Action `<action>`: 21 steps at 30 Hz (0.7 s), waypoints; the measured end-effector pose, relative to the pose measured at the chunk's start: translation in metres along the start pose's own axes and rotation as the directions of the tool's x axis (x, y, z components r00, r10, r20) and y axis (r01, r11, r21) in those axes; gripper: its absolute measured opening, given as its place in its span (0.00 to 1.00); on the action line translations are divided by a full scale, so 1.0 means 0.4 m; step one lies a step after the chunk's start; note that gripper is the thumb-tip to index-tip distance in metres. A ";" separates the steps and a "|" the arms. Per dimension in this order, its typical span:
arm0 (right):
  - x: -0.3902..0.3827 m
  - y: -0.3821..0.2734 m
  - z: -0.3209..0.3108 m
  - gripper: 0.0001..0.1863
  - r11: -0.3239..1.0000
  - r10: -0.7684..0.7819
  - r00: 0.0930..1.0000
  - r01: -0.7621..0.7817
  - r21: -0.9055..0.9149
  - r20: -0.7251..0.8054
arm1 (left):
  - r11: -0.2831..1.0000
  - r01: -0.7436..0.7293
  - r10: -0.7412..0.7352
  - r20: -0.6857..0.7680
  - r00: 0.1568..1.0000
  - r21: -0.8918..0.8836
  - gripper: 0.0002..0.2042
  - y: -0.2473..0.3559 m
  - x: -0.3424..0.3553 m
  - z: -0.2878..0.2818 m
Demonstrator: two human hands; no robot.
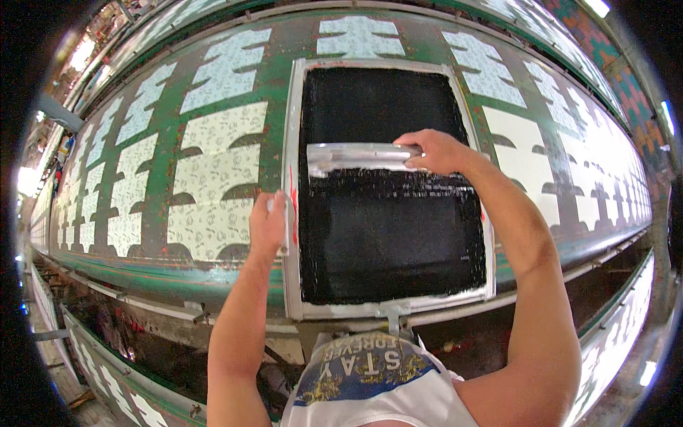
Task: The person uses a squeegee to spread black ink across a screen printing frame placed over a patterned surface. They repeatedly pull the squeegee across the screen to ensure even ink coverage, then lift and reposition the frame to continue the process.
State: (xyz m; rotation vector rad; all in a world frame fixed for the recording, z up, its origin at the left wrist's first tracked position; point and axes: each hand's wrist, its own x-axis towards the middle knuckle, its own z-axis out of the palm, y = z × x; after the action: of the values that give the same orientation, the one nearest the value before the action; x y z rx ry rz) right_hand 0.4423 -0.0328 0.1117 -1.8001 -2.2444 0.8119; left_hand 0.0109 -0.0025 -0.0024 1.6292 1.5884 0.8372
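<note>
A screen printing frame (391, 107) with pale edges lies on the long green table, its mesh dark with black ink and streaked across the middle. My right hand (434, 153) grips a metal squeegee (356, 157) that lies crosswise on the upper middle of the screen. My left hand (267, 224) is closed on the left side bar of the frame (284, 235), where red marks show. Cut fabric pieces (213, 156), white and faintly patterned, lie to the left of the frame. Plain white pieces (512, 135) lie to its right.
The green table (135, 267) runs sideways, bearing several rows of pale blue and white pieces (359, 35). A rail (114, 292) follows its near edge. Another table (114, 391) with pieces shows at the lower left. A post (60, 110) stands at the upper left.
</note>
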 end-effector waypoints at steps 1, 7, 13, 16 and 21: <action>0.036 0.011 -0.020 0.27 0.995 -0.006 0.995 -0.004 -0.099 -0.096 | 0.999 0.034 -0.034 0.017 0.999 -0.008 0.24 0.000 0.002 0.001; 0.243 0.114 -0.075 0.25 0.941 -0.112 0.861 -0.069 -0.331 -0.496 | 0.996 0.090 -0.091 0.047 0.995 0.021 0.23 0.003 0.002 -0.004; 0.400 0.225 -0.090 0.26 0.883 -0.135 0.847 -0.133 -0.450 -0.514 | 0.999 -0.001 0.001 -0.005 1.000 0.046 0.20 0.031 -0.009 -0.004; 0.438 0.254 -0.105 0.25 0.906 -0.134 0.843 -0.109 -0.409 -0.522 | 0.998 0.003 -0.002 -0.018 1.000 0.059 0.19 0.039 -0.008 -0.003; 0.477 0.264 -0.152 0.21 0.858 0.017 0.936 -0.194 -0.476 -0.351 | 0.999 0.029 -0.029 0.004 1.000 0.029 0.18 0.039 -0.008 0.002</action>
State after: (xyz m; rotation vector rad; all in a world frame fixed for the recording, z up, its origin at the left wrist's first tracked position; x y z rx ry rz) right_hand 0.5086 0.1796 0.0700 -2.0899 -2.2684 -0.1106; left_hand 0.0202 -0.0057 0.0104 1.6234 1.6249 0.7983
